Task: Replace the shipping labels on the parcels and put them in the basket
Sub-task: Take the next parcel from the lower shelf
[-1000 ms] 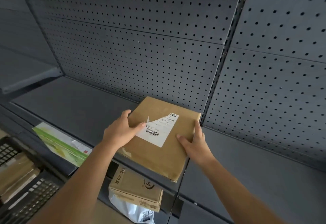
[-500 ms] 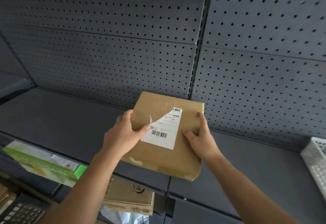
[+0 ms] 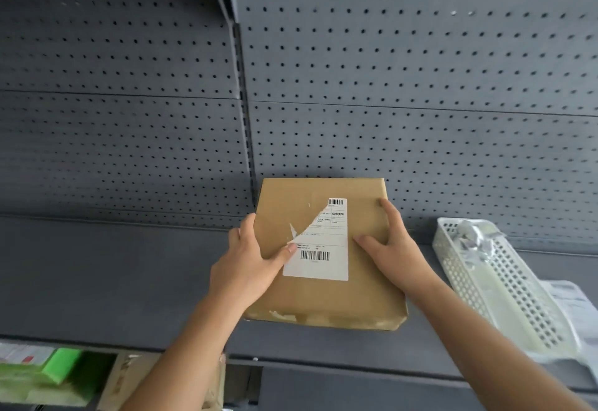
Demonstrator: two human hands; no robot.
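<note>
Both grips clamped on parcel (image 3: 326, 299), left hand (image 3: 249, 265), right hand (image 3: 390, 248); lying flat, long axis toward pegboard (image 3: 420, 119)

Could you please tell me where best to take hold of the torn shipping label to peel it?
Probably at the ragged torn edge of the shipping label, upper left, coming from the left, where the thumb of the left hand rests; its other edges look flat on the parcel.
</note>
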